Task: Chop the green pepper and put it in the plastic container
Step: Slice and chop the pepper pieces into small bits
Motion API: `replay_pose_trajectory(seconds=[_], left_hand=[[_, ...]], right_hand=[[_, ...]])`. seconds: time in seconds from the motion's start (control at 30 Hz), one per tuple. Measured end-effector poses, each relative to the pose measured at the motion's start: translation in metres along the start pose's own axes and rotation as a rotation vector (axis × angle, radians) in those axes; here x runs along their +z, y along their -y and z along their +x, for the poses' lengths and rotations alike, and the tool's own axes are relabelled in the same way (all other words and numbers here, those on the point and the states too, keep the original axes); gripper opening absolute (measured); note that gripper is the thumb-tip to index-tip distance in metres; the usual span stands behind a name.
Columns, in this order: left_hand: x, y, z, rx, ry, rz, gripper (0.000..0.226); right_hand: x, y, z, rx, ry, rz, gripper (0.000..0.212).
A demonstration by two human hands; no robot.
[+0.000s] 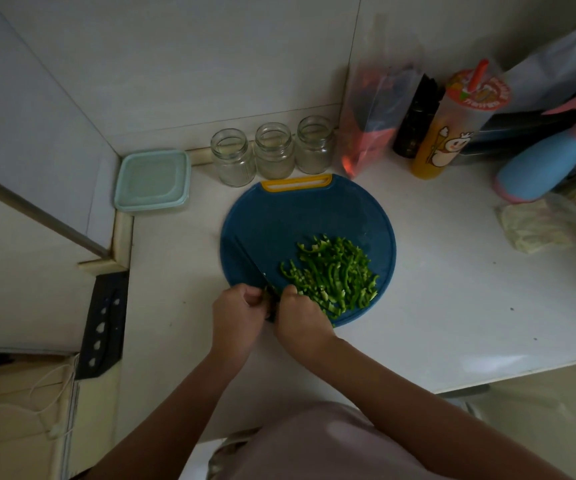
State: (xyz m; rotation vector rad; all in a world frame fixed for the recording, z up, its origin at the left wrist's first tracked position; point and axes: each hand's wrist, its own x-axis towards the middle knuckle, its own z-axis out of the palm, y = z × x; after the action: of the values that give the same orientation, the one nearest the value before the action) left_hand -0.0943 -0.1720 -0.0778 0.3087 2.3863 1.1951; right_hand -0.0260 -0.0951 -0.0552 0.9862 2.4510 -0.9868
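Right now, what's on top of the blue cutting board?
A pile of green pepper strips on its right half, with a dark knife left of them. The left hand and right hand hide most of its handle.

Pepper strips (333, 275) green; chopping board (279, 223) dk blue w/ yellow handle (266, 186); container (151, 180) mint.

From my end this reads as a home kitchen. A white counter (435, 289) runs into a corner of pale tiled wall (210, 64). On the counter lies a round blue cutting board (297, 216) with chopped green pepper (335, 275) and a knife (245, 256) on it. Along the far edge I see three empty glass jars (272, 150), with a lidded plastic container (152, 180) to their left. To the right stands a takeaway drink cup (453, 129) just beside a dark bottle (416, 116).
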Motion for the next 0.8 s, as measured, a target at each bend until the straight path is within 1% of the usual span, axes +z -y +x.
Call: replay_pose_trajectory(seconds=[0.07,0.2,0.33,0.43,0.6,0.73,0.8], left_hand=[[0.0,0.001,0.0,-0.009,-0.009,-0.018,0.004],[0.001,0.003,0.0,-0.098,-0.029,-0.103,0.01],[0.002,0.001,0.0,-0.252,-0.031,-0.313,0.014],[0.001,0.002,0.001,-0.309,-0.026,-0.432,0.015],[-0.003,0.002,0.002,-0.311,-0.016,-0.47,0.013],[-0.006,0.001,0.005,-0.304,0.102,-0.402,0.01],[-0.006,-0.001,0.006,-0.302,0.132,-0.365,0.012]], right_hand=[[-0.001,-0.002,-0.004,0.001,0.0,-0.042,0.02],[0.001,-0.007,-0.015,-0.001,-0.002,-0.121,0.029],[0.003,-0.012,-0.018,0.022,0.003,-0.076,0.03],[0.004,-0.015,-0.019,0.045,-0.014,-0.03,0.027],[0.001,-0.029,-0.019,0.055,-0.078,-0.031,0.025],[-0.004,-0.043,-0.015,0.014,-0.093,0.1,0.025],[-0.007,-0.045,-0.015,-0.025,-0.103,0.129,0.025]])
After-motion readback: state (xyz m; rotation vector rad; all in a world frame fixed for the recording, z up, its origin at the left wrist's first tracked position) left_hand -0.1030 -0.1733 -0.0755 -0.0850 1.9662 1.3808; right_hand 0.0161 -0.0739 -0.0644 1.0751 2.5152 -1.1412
